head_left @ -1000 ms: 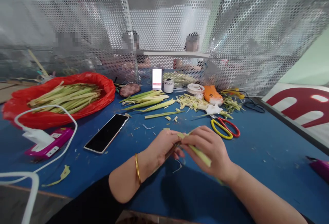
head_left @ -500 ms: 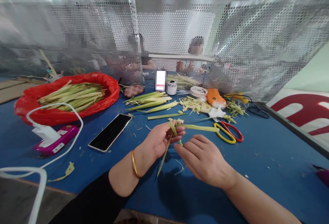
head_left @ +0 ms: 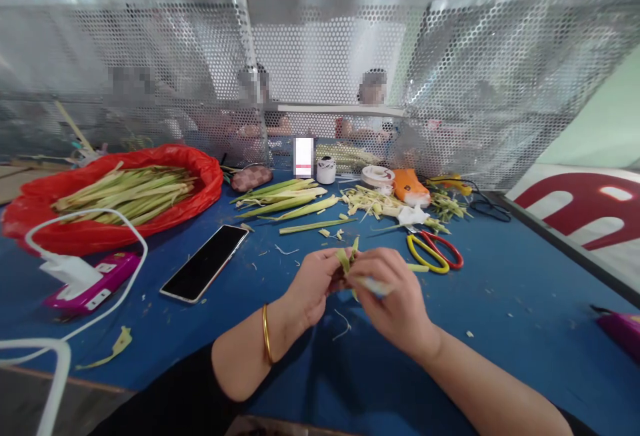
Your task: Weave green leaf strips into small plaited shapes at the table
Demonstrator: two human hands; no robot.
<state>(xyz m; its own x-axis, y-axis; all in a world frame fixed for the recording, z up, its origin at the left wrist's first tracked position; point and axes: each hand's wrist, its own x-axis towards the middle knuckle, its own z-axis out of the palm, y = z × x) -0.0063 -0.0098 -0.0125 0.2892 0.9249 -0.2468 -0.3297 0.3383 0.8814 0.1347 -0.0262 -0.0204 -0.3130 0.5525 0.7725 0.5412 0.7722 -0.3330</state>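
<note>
My left hand (head_left: 315, 284), with a gold bangle on its wrist, pinches a folded green leaf strip (head_left: 349, 259) above the blue table (head_left: 500, 303). Meeting it from the right, my right hand (head_left: 391, 296) also grips the strip, its pale end sticking out between the fingers. Both hands are pressed close together around the fold. Yellow-and-red scissors (head_left: 434, 252) lie just beyond my right hand. Cut leaf strips (head_left: 285, 199) lie in a loose bunch farther back.
A red bag of green leaves (head_left: 115, 191) sits at the left. A black phone (head_left: 206, 263) lies left of my hands, a pink power strip with white charger (head_left: 85, 276) beyond it. Scraps, tape and an orange tool (head_left: 411, 187) lie by the perforated metal screen (head_left: 350, 69); people sit behind it.
Half a second ago my right hand was off the strip, which hung long from my left hand. Now my right hand has closed back on it and the strip is folded short.
</note>
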